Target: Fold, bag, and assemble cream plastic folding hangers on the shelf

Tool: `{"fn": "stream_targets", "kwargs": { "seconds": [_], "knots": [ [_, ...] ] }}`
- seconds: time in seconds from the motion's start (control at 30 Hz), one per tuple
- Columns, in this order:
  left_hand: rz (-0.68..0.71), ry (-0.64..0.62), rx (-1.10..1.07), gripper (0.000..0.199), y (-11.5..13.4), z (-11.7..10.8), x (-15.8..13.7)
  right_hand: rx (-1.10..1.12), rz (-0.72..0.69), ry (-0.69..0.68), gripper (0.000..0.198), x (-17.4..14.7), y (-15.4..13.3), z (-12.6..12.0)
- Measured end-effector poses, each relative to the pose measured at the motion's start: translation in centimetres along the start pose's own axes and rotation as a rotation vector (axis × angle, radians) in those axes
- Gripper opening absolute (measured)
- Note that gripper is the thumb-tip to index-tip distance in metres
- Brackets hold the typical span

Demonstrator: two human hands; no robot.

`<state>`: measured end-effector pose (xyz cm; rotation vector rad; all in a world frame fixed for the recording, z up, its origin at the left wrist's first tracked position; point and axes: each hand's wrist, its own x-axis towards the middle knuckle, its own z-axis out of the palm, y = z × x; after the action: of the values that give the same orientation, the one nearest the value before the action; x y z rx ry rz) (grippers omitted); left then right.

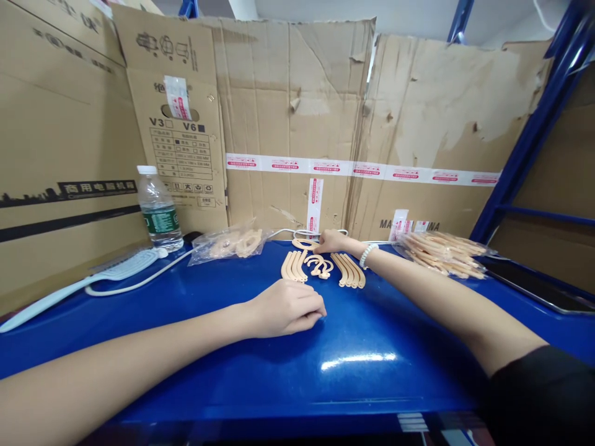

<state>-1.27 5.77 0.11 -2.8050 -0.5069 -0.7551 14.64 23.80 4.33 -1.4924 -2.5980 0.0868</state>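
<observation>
In the head view, the sorting out on the blue table (381, 328) looks partly done. Pale, wood-coloured parts lie in a small, orderly group in front of the person: a row of curved strips (294, 266) on the left, a matching row of curved arms (349, 271) on the right, and a few hook-shaped pieces (320, 273) between the two. A ring-shaped piece (296, 246) sits just behind them, near the cardboard wall (288, 93).

The right hand (335, 242) reaches to that ring-shaped piece, its fingertips at the right end; whether its grip is closed on the piece or only touching it, I cannot tell. The left hand (294, 308) rests on the table in front of the left row, fingers curled in, with nothing visible in its grip.

No two parts in the group appear to be joined, so I judge that any fitting together is not yet done. More parts remain in clear plastic: rounded ones in the left bag (232, 243), long ones in the right bag (439, 253). How many are left there is too unclear to count.
</observation>
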Motion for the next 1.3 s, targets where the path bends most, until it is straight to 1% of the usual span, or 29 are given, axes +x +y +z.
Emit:
{"fn": "stream_targets", "kwargs": {
  "seconds": [0.17, 0.3, 0.4, 0.5, 0.53, 0.57, 0.63, 0.7, 0.77, 0.87, 0.93, 1.0, 1.07, 1.1, 1.13, 1.2, 1.3],
  "knots": [
    [0.0, 0.024, -0.027, 0.014, -0.1, 0.0, -0.1, 0.198, 0.042, 0.059, 0.02, -0.5, 0.7, -0.9],
    [-0.012, 0.037, -0.049, 0.013, -0.1, 0.1, -0.1, 0.408, 0.059, 0.225, 0.013, -1.8, 1.9, -2.4],
    [-0.032, 0.057, -0.053, 0.014, -0.1, 0.2, -0.1, 0.555, 0.038, 0.354, 0.017, -4.3, 2.5, -4.0],
    [-0.053, 0.069, -0.049, 0.015, -0.1, 0.2, 0.0, 0.721, -0.022, 0.442, 0.016, -8.2, 2.6, -5.2],
    [-0.067, 0.073, -0.042, 0.014, 0.0, 0.2, 0.0, 0.873, -0.064, 0.465, 0.014, -9.7, 2.5, -5.4],
    [-0.088, 0.078, -0.033, 0.014, 0.0, 0.2, 0.0, 0.999, -0.101, 0.465, 0.014, -11.1, 2.3, -5.4],
    [-0.138, 0.103, -0.015, 0.018, 0.0, 0.2, 0.0, 1.135, -0.137, 0.4, 0.021, -13.6, 1.8, -5.0],
    [-0.183, 0.137, -0.009, 0.024, 0.0, 0.2, 0.1, 1.176, -0.132, 0.377, 0.027, -15.3, 1.2, -4.1],
    [-0.236, 0.183, -0.024, 0.03, 0.0, 0.0, 0.2, 1.184, -0.125, 0.363, 0.031, -16.3, 0.4, -3.0],
    [-0.376, 0.263, -0.106, 0.039, 0.3, -0.3, 0.6, 1.192, -0.142, 0.3, 0.032, -17.0, -0.6, -1.8],
    [-0.495, 0.298, -0.247, 0.043, 0.8, -0.6, 1.0, 1.187, -0.172, 0.278, 0.031, -17.4, -1.2, -1.3],
    [-0.598, 0.299, -0.449, 0.038, 1.4, -0.7, 1.5, 1.182, -0.202, 0.282, 0.03, -17.8, -1.5, -1.1],
    [-0.68, 0.285, -0.614, 0.026, 2.1, -0.7, 1.9, 1.194, -0.216, 0.285, 0.03, -18.2, -1.7, -1.0],
    [-0.719, 0.285, -0.663, 0.026, 2.4, -0.6, 2.2, 1.205, -0.217, 0.287, 0.03, -18.4, -1.8, -1.0],
    [-0.752, 0.292, -0.691, 0.031, 2.6, -0.5, 2.3, 1.216, -0.217, 0.288, 0.03, -18.5, -1.9, -1.0],
    [-0.789, 0.323, -0.704, 0.042, 2.9, -0.4, 2.5, 1.227, -0.219, 0.289, 0.031, -18.7, -1.9, -1.0],
    [-0.775, 0.341, -0.699, 0.043, 2.9, -0.1, 2.5, 1.242, -0.228, 0.277, 0.03, -18.9, -2.0, -1.0]
  ]
}}
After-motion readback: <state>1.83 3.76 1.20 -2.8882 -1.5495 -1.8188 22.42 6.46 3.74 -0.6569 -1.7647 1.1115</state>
